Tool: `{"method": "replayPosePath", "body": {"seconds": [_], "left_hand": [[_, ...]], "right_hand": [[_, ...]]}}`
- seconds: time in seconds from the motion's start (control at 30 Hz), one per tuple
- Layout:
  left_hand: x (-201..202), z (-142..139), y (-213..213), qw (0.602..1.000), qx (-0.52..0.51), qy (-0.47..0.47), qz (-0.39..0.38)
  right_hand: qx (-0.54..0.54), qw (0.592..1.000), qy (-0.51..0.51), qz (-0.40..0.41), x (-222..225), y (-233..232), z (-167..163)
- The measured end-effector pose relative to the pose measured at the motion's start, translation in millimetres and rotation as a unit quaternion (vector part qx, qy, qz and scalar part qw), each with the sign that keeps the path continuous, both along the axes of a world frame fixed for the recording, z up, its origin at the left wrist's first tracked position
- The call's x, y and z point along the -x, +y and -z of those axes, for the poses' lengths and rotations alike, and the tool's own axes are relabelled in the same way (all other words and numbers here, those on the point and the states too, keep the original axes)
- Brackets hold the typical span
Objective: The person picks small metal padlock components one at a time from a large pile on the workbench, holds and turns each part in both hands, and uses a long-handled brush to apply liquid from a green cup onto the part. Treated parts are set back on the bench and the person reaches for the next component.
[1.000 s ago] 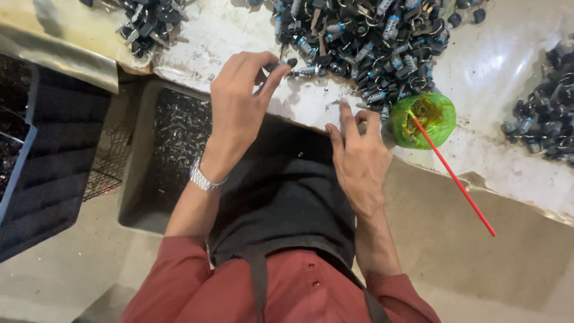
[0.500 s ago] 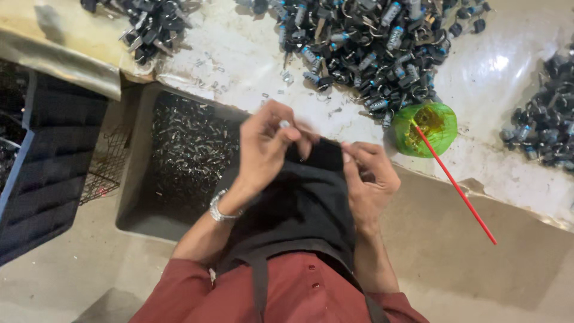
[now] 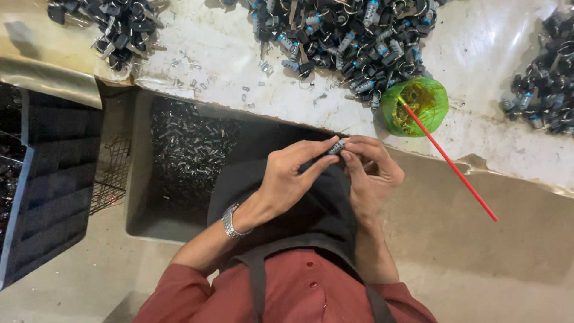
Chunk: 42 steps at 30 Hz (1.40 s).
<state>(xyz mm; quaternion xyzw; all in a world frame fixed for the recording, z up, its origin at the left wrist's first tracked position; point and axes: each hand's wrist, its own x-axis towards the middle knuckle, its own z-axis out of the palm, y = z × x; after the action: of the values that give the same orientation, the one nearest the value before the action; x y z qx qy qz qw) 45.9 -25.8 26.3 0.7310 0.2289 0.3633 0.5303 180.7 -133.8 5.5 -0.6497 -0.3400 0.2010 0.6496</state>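
Both hands have drawn together over the dark apron since a moment ago, when the left hand (image 3: 287,179) reached to the bench edge and the right hand (image 3: 371,173) lay lower on the lap. Now the left thumb and forefinger pinch a small dark lock part (image 3: 336,147), while the right fingertips close on the same piece from the other side, just below the edge of the white worktop (image 3: 490,137). A metal watch (image 3: 230,221) circles the left wrist above a red sleeve. Near the hands, on the worktop, sits a round green container (image 3: 431,96) holding yellowish matter, with a thin red stick (image 3: 454,167) leaning out of it and slanting down to the right. Behind it spreads a large heap of dark lock parts with blue and silver details (image 3: 347,33); smaller heaps lie at the far left (image 3: 113,24) and far right (image 3: 544,90). Under the bench, left of the apron, a grey bin (image 3: 134,179) holds small silvery pieces, and a dark crate (image 3: 48,179) stands further left. No labels or signs are legible.
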Motion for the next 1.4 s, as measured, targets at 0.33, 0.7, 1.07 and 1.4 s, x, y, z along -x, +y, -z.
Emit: {"method": "replayPosePath", "body": {"seconds": [0.33,0.7,1.07,1.4], "left_hand": [[2,-4,-7,0.977,-0.208,0.014,-0.040],[0,-10,-9,0.991,-0.132,-0.021,-0.013],[0,-10,4,0.995,-0.093,0.005,-0.035],[-1,-13,2,0.996,-0.072,0.008,-0.053]], "right_hand": [[0.051,0.986,-0.150,0.046,9,-3,-19],[0.016,0.989,0.139,0.046,-8,-27,-4],[-0.162,0.948,-0.025,0.274,-59,-53,-31],[-0.021,0.940,-0.161,0.301,-59,-53,-37]]}}
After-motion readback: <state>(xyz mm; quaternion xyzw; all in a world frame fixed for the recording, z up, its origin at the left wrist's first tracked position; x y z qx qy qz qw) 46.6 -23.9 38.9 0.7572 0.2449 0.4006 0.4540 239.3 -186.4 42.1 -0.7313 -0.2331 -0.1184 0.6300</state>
